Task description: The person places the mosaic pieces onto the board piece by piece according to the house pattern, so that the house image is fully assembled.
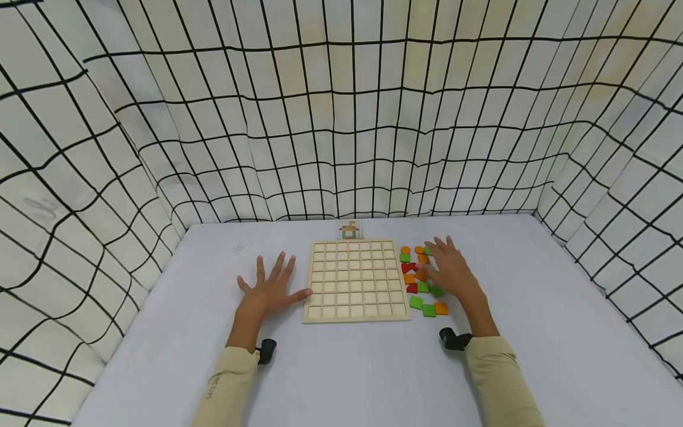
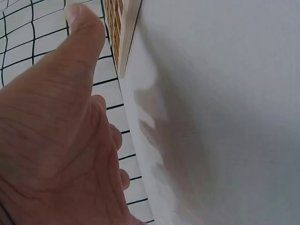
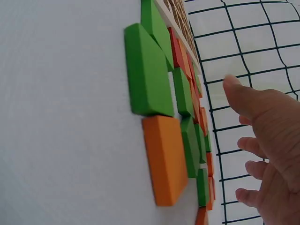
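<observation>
A square wooden grid board (image 1: 356,281) lies on the white table, its compartments bare. Along its right side several flat colored pieces are scattered: green tiles (image 1: 429,310), orange tiles (image 1: 440,308), orange discs (image 1: 405,249) and red pieces (image 1: 412,288). My left hand (image 1: 267,295) is spread at the board's left, the thumb tip by the frame; its shadow falls on the table in the left wrist view. Over the pieces hovers my right hand (image 1: 452,270), fingers spread and hiding some of them. In the right wrist view a green tile (image 3: 147,70) stands out nearest the camera; neither hand holds anything.
A small pattern card (image 1: 350,229) sits behind the board. White walls with a black grid (image 1: 341,112) enclose the table (image 1: 341,379) at the back and both sides. Each wrist wears a black camera, such as the right one (image 1: 453,340).
</observation>
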A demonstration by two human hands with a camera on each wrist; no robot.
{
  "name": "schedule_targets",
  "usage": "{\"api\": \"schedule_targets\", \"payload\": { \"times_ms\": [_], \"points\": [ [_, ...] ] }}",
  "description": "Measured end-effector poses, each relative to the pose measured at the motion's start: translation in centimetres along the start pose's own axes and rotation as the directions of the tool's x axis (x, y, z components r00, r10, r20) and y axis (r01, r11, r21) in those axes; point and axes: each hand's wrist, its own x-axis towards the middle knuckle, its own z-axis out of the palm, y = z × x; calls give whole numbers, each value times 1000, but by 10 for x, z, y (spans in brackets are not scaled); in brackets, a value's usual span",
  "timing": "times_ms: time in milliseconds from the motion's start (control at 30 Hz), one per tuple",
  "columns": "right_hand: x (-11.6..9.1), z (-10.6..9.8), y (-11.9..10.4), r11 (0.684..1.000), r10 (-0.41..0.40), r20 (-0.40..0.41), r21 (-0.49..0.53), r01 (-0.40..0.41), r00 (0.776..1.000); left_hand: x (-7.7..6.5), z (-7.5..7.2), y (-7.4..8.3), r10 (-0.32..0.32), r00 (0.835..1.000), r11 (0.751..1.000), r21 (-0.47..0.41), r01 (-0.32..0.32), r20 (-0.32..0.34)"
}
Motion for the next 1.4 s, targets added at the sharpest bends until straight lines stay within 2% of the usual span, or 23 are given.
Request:
{"api": "schedule_targets", "payload": {
  "times_ms": [233,467,700,967,1233,1400],
  "points": [
    [5,2,-1,992,75,-84,112,-65,994,-1,5,5,50,994,998,-32,-47,93],
    [14,6,-2,967,144,-37,220,-132,989,-5,8,12,70,988,998,-16,-68,139],
    [28,15,5,945,67,-87,324,-35,994,-10,10,19,64,988,998,2,-65,137],
    [46,22,8,931,-3,-99,363,40,995,-13,14,22,59,991,998,3,-59,117],
    [57,30,8,940,-56,-106,330,88,993,-14,22,17,47,992,999,-13,-46,116],
    [61,28,5,959,-38,-70,277,56,997,-13,22,16,52,992,999,-12,-51,117]
  ]
}}
